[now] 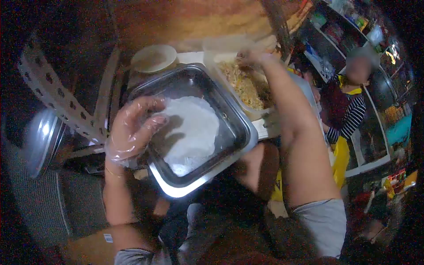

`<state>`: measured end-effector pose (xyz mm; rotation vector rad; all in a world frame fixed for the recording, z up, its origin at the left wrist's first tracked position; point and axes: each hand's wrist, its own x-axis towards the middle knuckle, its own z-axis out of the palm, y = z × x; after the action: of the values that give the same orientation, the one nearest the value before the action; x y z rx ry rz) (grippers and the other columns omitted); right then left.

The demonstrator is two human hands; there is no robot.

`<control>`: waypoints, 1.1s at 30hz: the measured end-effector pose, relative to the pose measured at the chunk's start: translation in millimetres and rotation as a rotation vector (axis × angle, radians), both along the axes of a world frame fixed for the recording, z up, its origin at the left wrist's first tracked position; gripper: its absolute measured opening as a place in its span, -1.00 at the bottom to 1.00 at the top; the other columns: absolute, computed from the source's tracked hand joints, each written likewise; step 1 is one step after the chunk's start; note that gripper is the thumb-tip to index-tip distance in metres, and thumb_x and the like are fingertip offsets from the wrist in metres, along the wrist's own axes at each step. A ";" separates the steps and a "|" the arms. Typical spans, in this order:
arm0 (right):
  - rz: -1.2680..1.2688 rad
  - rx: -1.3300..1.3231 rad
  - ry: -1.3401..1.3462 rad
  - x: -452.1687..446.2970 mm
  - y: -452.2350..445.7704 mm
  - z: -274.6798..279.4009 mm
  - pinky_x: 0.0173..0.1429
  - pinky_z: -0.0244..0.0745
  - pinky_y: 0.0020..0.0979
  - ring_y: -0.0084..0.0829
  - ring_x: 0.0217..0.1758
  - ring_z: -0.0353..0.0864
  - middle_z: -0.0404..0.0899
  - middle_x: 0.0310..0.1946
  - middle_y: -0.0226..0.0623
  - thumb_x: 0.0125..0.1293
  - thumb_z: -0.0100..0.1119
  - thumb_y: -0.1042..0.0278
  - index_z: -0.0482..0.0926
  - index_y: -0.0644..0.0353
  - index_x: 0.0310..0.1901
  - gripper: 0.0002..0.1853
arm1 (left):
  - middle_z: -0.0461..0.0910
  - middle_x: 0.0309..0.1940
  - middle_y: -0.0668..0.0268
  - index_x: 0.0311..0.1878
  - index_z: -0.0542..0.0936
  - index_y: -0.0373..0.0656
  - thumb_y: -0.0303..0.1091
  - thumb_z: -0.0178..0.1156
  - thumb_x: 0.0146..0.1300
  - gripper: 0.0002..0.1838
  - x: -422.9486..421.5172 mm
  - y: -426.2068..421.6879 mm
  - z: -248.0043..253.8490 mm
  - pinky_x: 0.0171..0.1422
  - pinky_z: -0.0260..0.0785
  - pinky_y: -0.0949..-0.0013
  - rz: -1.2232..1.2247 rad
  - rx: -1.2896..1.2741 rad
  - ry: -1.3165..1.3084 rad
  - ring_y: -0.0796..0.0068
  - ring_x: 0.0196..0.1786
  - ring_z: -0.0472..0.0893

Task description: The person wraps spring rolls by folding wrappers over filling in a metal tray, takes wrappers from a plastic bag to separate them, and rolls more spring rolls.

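Observation:
A round white sheet [194, 128], thin like a rice wrapper, lies in a deep rectangular metal tray [247, 132]. My left hand [134, 126], in a clear plastic glove, is over the tray's left side. Its thumb and fingers are curved but apart at the sheet's edge, and a shadow falls on the sheet. A pale plastic container [223, 81] beyond the tray holds a shredded, yellowish-brown filling [247, 88]. Above the far part of this filling is my right hand [256, 57], smeared by motion, so its fingers cannot be made out.
A pale round bowl or lid [154, 58] sits behind the tray. To the left are a spotted strip [57, 84] and a shiny metal lid [42, 141]. At the right, another person [349, 101] in striped sleeves is near shelves [375, 154] of goods.

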<state>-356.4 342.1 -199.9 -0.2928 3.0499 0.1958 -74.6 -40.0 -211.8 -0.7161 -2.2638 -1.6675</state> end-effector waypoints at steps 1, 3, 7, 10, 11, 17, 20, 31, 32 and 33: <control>0.000 0.004 0.013 -3.0 -4.1 0.4 0.27 0.39 -0.23 -0.25 0.16 0.55 0.57 0.13 -0.19 0.11 0.37 0.01 0.58 -0.08 0.16 -0.46 | 0.64 -0.10 0.12 -0.04 0.59 -0.33 -0.39 0.31 0.20 -0.69 3.4 -0.8 1.4 0.20 0.38 0.28 0.022 -0.062 0.019 0.28 0.02 0.60; -0.004 0.036 0.010 -6.3 -10.7 -5.0 0.27 0.39 -0.23 -0.25 0.17 0.55 0.57 0.13 -0.19 0.12 0.36 0.01 0.58 -0.09 0.16 -0.46 | 0.64 -0.11 0.09 -0.06 0.59 -0.34 -0.39 0.31 0.20 -0.71 6.9 -1.1 -2.6 0.18 0.38 0.26 0.037 -0.094 0.041 0.24 0.01 0.60; -0.015 0.089 -0.034 -6.4 -18.8 -17.8 0.27 0.39 -0.22 -0.26 0.17 0.55 0.58 0.13 -0.20 0.12 0.36 0.00 0.58 -0.10 0.16 -0.46 | 0.64 -0.11 0.05 -0.07 0.59 -0.36 -0.41 0.29 0.20 -0.72 -1.5 -7.9 -8.4 0.18 0.39 0.24 0.006 -0.022 -0.029 0.18 0.00 0.61; 0.010 0.052 -0.023 -2.6 -15.0 -14.2 0.28 0.39 -0.22 -0.26 0.18 0.55 0.58 0.13 -0.21 0.12 0.36 -0.01 0.58 -0.11 0.17 -0.46 | 0.63 -0.10 0.06 -0.07 0.58 -0.36 -0.42 0.27 0.21 -0.73 -12.6 -16.2 1.3 0.18 0.39 0.25 0.005 -0.107 0.025 0.20 0.00 0.60; 0.031 0.015 -0.002 3.2 -12.2 -9.6 0.28 0.39 -0.22 -0.26 0.18 0.54 0.58 0.13 -0.21 0.12 0.36 -0.01 0.58 -0.11 0.17 -0.46 | 0.63 -0.10 0.06 -0.06 0.58 -0.37 -0.42 0.26 0.22 -0.73 -10.6 -18.3 5.2 0.18 0.38 0.25 0.015 -0.156 0.086 0.22 0.01 0.60; 0.139 -0.114 0.215 30.6 3.9 1.7 0.24 0.41 -0.21 -0.27 0.14 0.57 0.61 0.08 -0.23 0.12 0.38 0.01 0.59 -0.12 0.16 -0.46 | 0.61 -0.08 0.13 -0.02 0.56 -0.36 -0.48 0.27 0.20 -0.72 -7.5 -22.0 4.4 0.19 0.37 0.31 -0.030 0.186 -0.175 0.34 0.02 0.58; 0.098 -0.112 0.138 33.7 -2.4 5.6 0.19 0.44 -0.23 -0.29 0.09 0.59 0.63 0.04 -0.23 0.11 0.39 0.03 0.59 -0.10 0.15 -0.47 | 0.61 -0.08 0.11 -0.02 0.57 -0.36 -0.49 0.30 0.18 -0.70 -6.8 -19.9 2.5 0.19 0.38 0.30 -0.021 0.193 -0.147 0.32 0.01 0.59; 0.055 -0.416 0.091 46.4 10.3 20.7 -0.07 0.56 -0.33 -0.38 -0.16 0.63 0.68 -0.17 -0.26 0.11 0.41 0.14 0.62 0.05 0.07 -0.53 | 0.62 -0.13 0.04 -0.02 0.58 -0.33 -0.41 0.32 0.16 -0.67 -16.1 -25.4 -0.1 0.12 0.41 0.22 0.050 -0.120 0.202 0.13 -0.03 0.61; -0.029 -0.429 0.062 65.5 2.8 30.2 -0.07 0.56 -0.34 -0.39 -0.16 0.63 0.67 -0.16 -0.27 0.12 0.40 0.15 0.61 0.06 0.06 -0.54 | 0.62 -0.13 0.03 -0.02 0.57 -0.33 -0.41 0.31 0.16 -0.67 -7.9 -22.7 -1.9 0.12 0.41 0.22 0.060 -0.076 0.169 0.13 -0.04 0.61; -0.117 -0.440 0.027 90.8 -16.1 44.3 -0.08 0.56 -0.36 -0.39 -0.16 0.63 0.67 -0.16 -0.28 0.13 0.39 0.16 0.61 0.07 0.05 -0.56 | 0.62 -0.13 0.03 -0.02 0.57 -0.33 -0.42 0.31 0.16 -0.67 -4.9 -21.2 -1.1 0.12 0.41 0.22 0.053 -0.087 0.180 0.13 -0.03 0.61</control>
<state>-265.6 326.0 -155.6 -0.1318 3.0915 -0.4857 -79.6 -61.2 -212.9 -0.7844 -2.2196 -1.4266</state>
